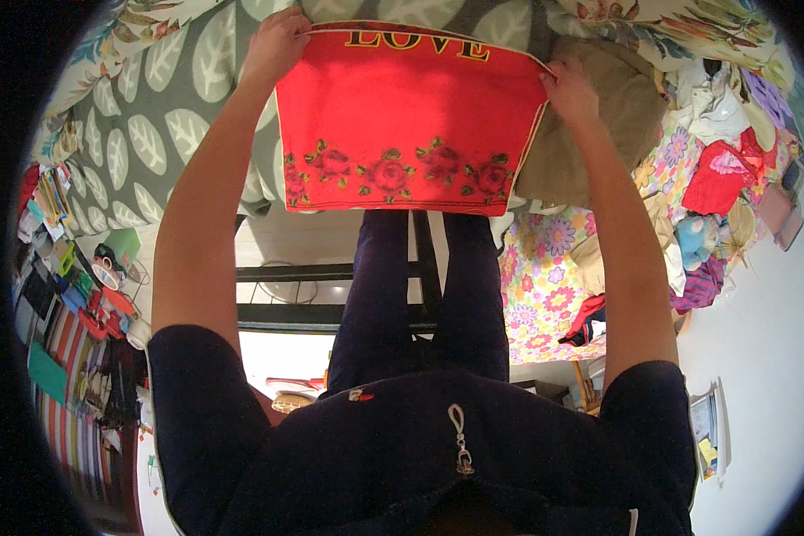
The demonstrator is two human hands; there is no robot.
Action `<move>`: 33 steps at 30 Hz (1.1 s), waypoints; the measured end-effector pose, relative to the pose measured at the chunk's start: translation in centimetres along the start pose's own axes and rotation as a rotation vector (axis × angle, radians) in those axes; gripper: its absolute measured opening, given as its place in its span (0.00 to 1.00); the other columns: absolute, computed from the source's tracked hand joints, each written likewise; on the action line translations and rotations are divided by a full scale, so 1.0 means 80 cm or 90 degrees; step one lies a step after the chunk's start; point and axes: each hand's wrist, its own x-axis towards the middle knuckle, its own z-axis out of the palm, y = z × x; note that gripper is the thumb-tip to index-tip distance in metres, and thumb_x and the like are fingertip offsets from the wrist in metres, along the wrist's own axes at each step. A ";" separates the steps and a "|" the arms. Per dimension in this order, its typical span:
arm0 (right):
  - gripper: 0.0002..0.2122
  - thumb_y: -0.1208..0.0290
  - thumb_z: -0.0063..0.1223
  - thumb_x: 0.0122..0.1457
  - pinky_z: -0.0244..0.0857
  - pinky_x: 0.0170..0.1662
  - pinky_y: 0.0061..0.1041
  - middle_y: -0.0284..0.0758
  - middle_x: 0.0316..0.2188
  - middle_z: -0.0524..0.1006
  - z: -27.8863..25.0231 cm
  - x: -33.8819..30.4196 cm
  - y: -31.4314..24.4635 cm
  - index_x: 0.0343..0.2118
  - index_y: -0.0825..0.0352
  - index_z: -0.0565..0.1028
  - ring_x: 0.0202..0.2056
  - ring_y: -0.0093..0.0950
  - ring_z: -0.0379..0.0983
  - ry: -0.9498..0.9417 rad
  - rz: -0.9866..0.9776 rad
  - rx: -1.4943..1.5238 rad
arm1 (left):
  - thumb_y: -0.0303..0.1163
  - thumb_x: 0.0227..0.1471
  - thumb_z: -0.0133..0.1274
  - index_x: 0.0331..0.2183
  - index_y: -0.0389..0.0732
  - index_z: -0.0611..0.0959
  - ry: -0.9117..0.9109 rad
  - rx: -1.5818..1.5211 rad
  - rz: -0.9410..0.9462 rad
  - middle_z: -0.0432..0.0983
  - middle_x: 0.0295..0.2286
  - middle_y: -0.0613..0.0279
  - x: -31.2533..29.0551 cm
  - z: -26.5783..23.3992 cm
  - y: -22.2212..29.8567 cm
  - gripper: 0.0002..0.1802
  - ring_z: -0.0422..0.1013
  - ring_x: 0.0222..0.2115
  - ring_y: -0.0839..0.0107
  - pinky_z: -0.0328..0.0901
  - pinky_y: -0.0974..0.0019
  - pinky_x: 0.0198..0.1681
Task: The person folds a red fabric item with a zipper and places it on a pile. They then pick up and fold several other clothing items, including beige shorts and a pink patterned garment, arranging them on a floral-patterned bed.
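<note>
A red cloth, towel-like, with dark roses along its near edge and lettering at its far edge, is spread between my hands (402, 116). My left hand (280, 45) is closed on its far left corner. My right hand (570, 89) pinches the far right corner. The cloth looks folded, with a pale trim along its borders. Its near edge hangs over the front of the bed, above my legs. Beside my right hand lies a brown folded garment (612, 107), partly hidden by my forearm.
A grey-green leaf-patterned bedcover (143, 147) spreads beneath and to the left. At the right, a flowered cloth (545, 295) bears heaped clothes, including a red garment (716, 179). Cluttered small items (89, 286) sit at the far left. A dark frame bar (286, 317) runs below, near my legs.
</note>
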 end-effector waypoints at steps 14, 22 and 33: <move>0.14 0.57 0.51 0.46 0.63 0.41 0.37 0.37 0.35 0.73 -0.056 0.018 -0.013 0.35 0.57 0.74 0.40 0.36 0.67 -0.126 -0.019 -0.150 | 0.34 0.39 0.54 0.20 0.37 0.77 -0.114 -0.159 -0.228 0.72 0.18 0.53 0.019 -0.075 0.047 0.10 0.69 0.20 0.60 0.62 0.62 0.23; 0.10 0.63 0.54 0.46 0.63 0.34 0.35 0.40 0.29 0.73 -0.077 0.007 -0.027 0.26 0.64 0.73 0.32 0.38 0.70 0.093 -0.028 0.071 | 0.32 0.39 0.52 0.24 0.36 0.76 -0.015 -0.233 -0.258 0.71 0.17 0.53 0.009 -0.100 0.064 0.09 0.69 0.20 0.62 0.62 0.62 0.24; 0.11 0.71 0.52 0.41 0.57 0.42 0.38 0.33 0.33 0.70 -0.001 -0.244 -0.034 0.31 0.59 0.73 0.40 0.37 0.64 -0.036 -0.210 0.020 | 0.24 0.33 0.50 0.26 0.40 0.74 -0.256 -0.142 0.009 0.67 0.27 0.55 -0.238 -0.053 0.088 0.10 0.64 0.34 0.55 0.60 0.54 0.37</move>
